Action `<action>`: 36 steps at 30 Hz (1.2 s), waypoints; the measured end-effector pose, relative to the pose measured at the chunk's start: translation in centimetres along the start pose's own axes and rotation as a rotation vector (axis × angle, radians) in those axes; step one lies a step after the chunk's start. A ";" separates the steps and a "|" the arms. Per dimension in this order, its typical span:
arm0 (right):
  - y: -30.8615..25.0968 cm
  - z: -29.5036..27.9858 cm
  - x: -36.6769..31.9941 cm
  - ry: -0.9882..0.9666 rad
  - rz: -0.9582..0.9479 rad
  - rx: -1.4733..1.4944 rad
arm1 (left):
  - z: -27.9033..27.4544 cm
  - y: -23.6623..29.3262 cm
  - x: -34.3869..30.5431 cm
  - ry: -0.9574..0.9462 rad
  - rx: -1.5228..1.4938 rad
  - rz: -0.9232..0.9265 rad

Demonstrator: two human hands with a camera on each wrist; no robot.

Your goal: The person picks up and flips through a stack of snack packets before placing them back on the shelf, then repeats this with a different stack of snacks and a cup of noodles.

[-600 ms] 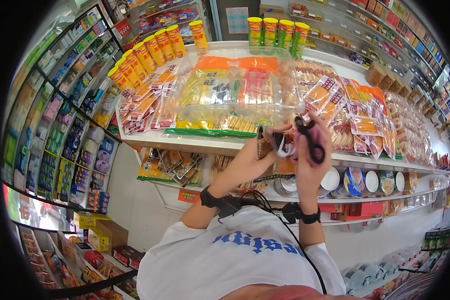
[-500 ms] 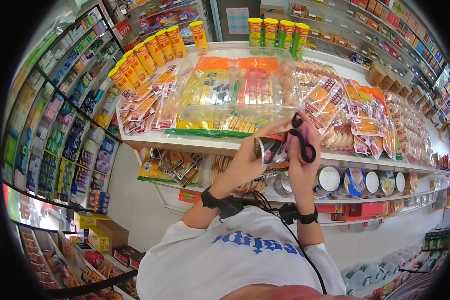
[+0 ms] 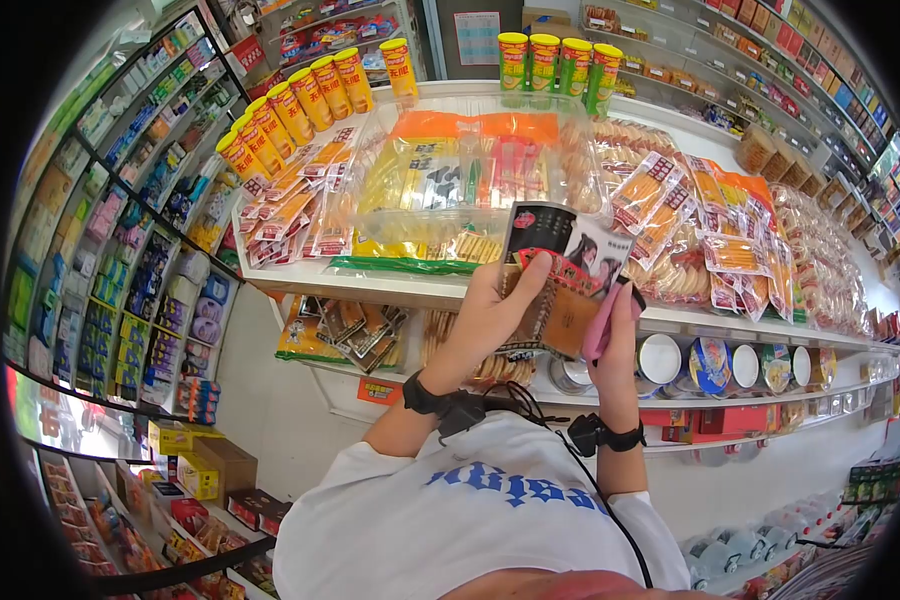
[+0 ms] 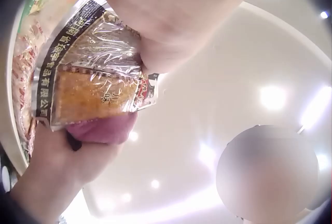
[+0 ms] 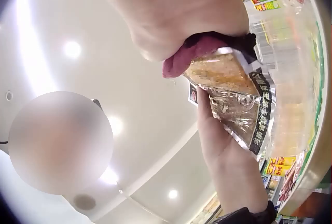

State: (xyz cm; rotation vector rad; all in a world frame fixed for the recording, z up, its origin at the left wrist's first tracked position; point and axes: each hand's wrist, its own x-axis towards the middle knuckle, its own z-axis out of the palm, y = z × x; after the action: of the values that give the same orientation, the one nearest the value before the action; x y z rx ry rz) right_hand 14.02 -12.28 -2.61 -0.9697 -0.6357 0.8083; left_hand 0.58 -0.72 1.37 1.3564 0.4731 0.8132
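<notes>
Left hand [image 3: 495, 315] pinched the packet [image 3: 568, 305] near its left edge, thumb across the printed face, while the right hand [image 3: 618, 335] had its fingers closed on a pink cloth [image 3: 598, 335], pressed to the packet's lower right edge. Packet judged light, its glossy film probably slippery and bendable over a softish filling, so the flat side margins seemed the safer hold. It lay tilted between the hands, top reaching past the left thumb, near the counter's [image 3: 390, 293] front edge.
</notes>
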 end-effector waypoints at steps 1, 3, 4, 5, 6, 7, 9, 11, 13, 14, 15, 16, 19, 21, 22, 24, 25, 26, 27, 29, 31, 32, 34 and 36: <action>0.1 0.9 -0.6 0.053 0.006 -0.053 | -0.1 -0.3 0.2 -0.028 0.011 0.001; 0.5 1.0 -0.6 0.064 0.000 -0.080 | -0.3 -0.5 0.5 -0.082 0.030 0.006; 0.5 0.3 -0.6 -0.021 0.055 -0.093 | -0.1 -0.6 0.6 -0.045 0.082 0.077; 0.3 -0.9 -0.5 -0.105 0.111 -0.105 | 0.1 -0.6 0.7 -0.008 0.134 0.147; 0.1 -0.7 -0.6 -0.115 0.104 -0.132 | 0.4 -0.7 0.8 0.027 0.187 0.217; -0.4 0.0 -0.7 -0.125 0.096 -0.160 | 0.5 -1.2 0.9 0.050 0.225 0.248; -1.0 2.8 -1.4 0.005 -0.044 -0.250 | 0.6 -2.4 1.3 0.094 0.299 0.314; -0.9 2.6 -1.7 -0.078 -0.027 -0.212 | 1.3 -2.2 1.3 0.211 0.337 0.408; -0.9 2.4 -1.9 -0.138 0.030 -0.187 | 1.6 -1.5 1.0 0.324 0.445 0.539; -1.1 2.2 -2.0 -0.157 0.079 -0.180 | 1.7 -1.2 0.8 0.379 0.534 0.624; -1.0 2.2 -2.0 -0.167 0.095 -0.194 | 1.7 -0.9 0.7 0.434 0.623 0.710; -0.9 2.1 -2.0 -0.177 0.111 -0.207 | 1.6 -0.9 0.8 0.441 0.684 0.805; 0.6 2.2 -2.1 -0.208 0.060 -0.236 | 1.3 -0.6 0.6 0.397 0.841 1.014; 1.5 2.2 -2.2 -0.272 0.015 -0.159 | 1.0 -0.3 0.3 0.260 0.873 1.001; 1.6 2.7 -2.4 -0.186 -0.015 -0.135 | 0.9 -0.3 0.1 0.179 0.869 0.965; 1.8 3.7 -3.0 -0.012 -0.075 -0.087 | 1.5 -0.6 0.0 -0.022 0.543 0.768; 2.6 2.9 -3.1 -0.021 -0.043 -0.086 | 1.8 -0.8 -0.1 -0.119 0.380 0.665; 3.9 1.4 -2.9 -0.030 -0.012 -0.085 | 2.0 -0.4 -0.4 -0.198 0.323 0.632; 4.7 0.6 -2.7 -0.039 0.018 -0.083 | 2.3 -0.6 -0.5 -0.221 0.279 0.621; 2.2 3.3 -1.0 -0.027 -0.474 -0.389 | 2.8 -1.1 -0.9 -0.265 0.192 0.595; -0.9 5.0 0.4 -0.021 -0.769 -0.699 | 1.5 -2.1 -1.8 -0.362 0.155 0.373; -2.3 5.0 0.7 -0.022 -0.815 -0.857 | 0.8 -2.8 -2.4 -0.427 0.045 0.177; -3.2 4.4 1.4 -0.026 -0.835 -1.023 | 0.5 -2.8 -2.6 -0.524 -0.091 -0.020; -3.6 3.8 2.1 -0.030 -0.793 -1.034 | 0.4 -2.0 -1.9 -0.599 -0.138 -0.014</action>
State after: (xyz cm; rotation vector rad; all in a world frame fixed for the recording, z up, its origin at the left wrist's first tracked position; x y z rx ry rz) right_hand 13.34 -10.01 2.49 -1.4535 -1.4031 -0.2867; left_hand 0.14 -2.39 -0.83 1.3862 -0.0431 0.3860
